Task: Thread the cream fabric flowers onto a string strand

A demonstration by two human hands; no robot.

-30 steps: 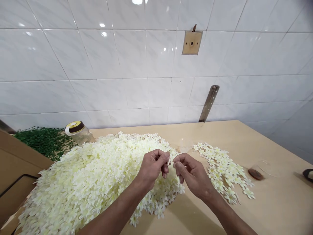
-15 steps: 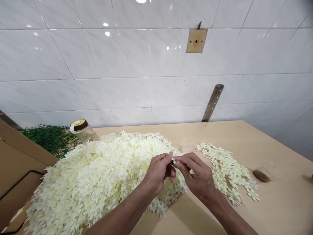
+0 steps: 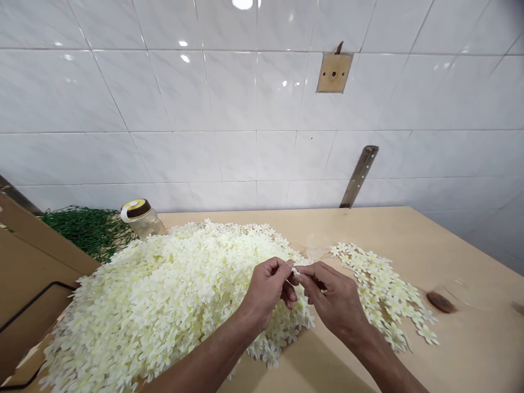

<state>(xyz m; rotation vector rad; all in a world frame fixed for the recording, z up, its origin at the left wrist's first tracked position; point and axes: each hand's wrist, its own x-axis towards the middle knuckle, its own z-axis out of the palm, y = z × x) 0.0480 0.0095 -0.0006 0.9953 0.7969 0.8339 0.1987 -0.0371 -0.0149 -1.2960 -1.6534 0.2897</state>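
Note:
Both hands meet over the right edge of a large heap of pale artificial flowers [image 3: 176,289]. My left hand [image 3: 268,289] is closed, thumb against forefinger, at one side of a small white flower [image 3: 295,271]. From the other side my right hand [image 3: 331,292] pinches the same flower between thumb and fingertips. Most of that flower is hidden by the fingers. To the right of my right hand, a smaller spread of similar flowers [image 3: 382,289] lies loose on the wooden table [image 3: 327,360].
A clear bottle with a brown and yellow lid [image 3: 141,215] stands behind the heap. Left of it lies a tangle of green strands [image 3: 88,229], near a brown board [image 3: 41,262]. Toward the right sits a dark round piece [image 3: 441,302]. A metal bracket [image 3: 360,177] rises against the tiled wall.
The hands stay together at nearly the same spot, with the fingers shifted slightly around the small flower. The whole view has moved a little.

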